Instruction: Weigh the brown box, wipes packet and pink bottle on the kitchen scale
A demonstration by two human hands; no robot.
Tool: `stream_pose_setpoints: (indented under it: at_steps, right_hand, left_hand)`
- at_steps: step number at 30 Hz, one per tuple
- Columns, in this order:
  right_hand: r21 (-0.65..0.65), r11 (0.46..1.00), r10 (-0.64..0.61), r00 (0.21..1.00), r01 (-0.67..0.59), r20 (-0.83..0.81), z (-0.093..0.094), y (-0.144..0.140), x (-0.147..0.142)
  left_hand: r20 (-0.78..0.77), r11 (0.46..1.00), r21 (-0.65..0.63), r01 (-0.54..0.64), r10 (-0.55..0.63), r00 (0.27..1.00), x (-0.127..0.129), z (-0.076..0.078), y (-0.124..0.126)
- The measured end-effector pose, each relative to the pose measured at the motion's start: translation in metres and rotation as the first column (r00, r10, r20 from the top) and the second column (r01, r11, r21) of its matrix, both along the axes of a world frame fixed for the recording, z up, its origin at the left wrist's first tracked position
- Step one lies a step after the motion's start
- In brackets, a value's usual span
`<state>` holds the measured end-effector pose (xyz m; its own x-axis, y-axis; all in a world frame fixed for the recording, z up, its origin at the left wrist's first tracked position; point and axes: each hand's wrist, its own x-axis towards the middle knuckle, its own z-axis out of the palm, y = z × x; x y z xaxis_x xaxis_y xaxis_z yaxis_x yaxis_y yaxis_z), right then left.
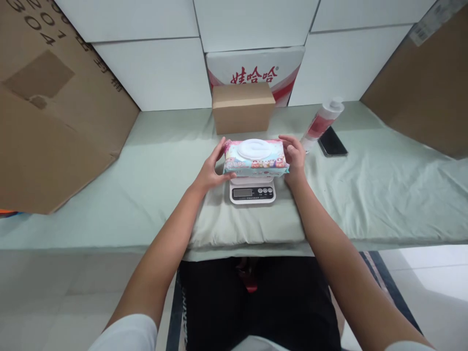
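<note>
A pack of wet wipes with a white oval lid and pink and blue print lies across a white digital kitchen scale. The pack covers most of the scale's top; the display and buttons show in front. My left hand grips the pack's left end, thumb at the front and fingers behind. My right hand curls round the right end, its fingertips at the back corner. Whether the pack rests fully on the scale or hovers just over it, I cannot tell.
Behind the pack stands a plain brown carton, before a white and red box. A white bottle with a red label and a black phone are to the right. Large cardboard walls the left, more cardboard the right.
</note>
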<state>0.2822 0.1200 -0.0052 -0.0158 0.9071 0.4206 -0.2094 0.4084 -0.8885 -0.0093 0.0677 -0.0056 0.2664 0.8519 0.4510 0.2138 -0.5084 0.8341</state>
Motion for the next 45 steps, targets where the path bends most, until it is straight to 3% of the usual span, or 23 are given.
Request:
stream_pose_setpoints:
  at_steps: [7,15,19,22,25,28,34,36,38,41,45]
  right_hand:
    - [-0.09,0.995,-0.041,0.995,0.032,-0.093,-0.007,0.01,0.001]
    - [-0.092,0.995,-0.044,0.998,0.039,-0.053,-0.006,0.008,0.002]
    - [-0.054,0.997,-0.047,0.996,0.052,0.076,0.002,0.004,0.006]
    - [0.04,0.998,0.028,0.973,-0.038,0.227,0.013,-0.007,0.014]
    - [0.098,0.982,0.103,0.897,-0.159,0.43,0.023,-0.021,0.021]
    - [0.161,0.971,0.049,0.803,-0.178,0.594,0.031,-0.029,0.023]
    - [0.178,0.979,-0.032,0.798,-0.095,0.602,0.047,-0.04,0.017]
    - [0.191,0.98,-0.068,0.823,-0.05,0.563,0.054,-0.059,0.022]
    - [0.233,0.972,-0.144,0.848,0.025,0.51,0.056,-0.088,0.038]
    - [0.272,0.946,-0.283,0.854,0.175,0.436,0.053,-0.134,0.082]
    - [0.192,0.922,-0.388,0.811,0.337,0.438,0.048,-0.16,0.166]
  left_hand:
    - [0.02,0.999,-0.032,-0.027,0.027,0.999,0.002,0.001,0.0]
    - [0.042,0.997,-0.054,-0.047,0.049,0.998,0.003,0.002,-0.003]
    - [0.043,0.997,-0.046,-0.06,0.062,0.997,0.002,-0.001,-0.001]
    - [0.048,0.997,-0.04,-0.069,0.071,0.996,0.001,-0.003,0.001]
    - [0.046,0.997,-0.037,-0.061,0.063,0.997,0.001,-0.004,0.002]
    - [0.049,0.997,-0.038,-0.065,0.066,0.997,0.002,-0.003,0.002]
    - [0.119,0.987,-0.128,-0.099,0.114,0.986,0.011,0.003,-0.011]
    - [0.114,0.995,-0.065,-0.082,0.089,0.989,0.023,0.011,-0.019]
    - [0.057,0.997,0.076,-0.033,0.029,0.998,0.043,0.024,-0.026]
    - [-0.075,0.962,0.251,0.105,-0.089,0.993,0.093,0.042,-0.035]
    - [-0.079,0.954,0.176,0.243,-0.232,0.969,0.185,0.045,-0.033]
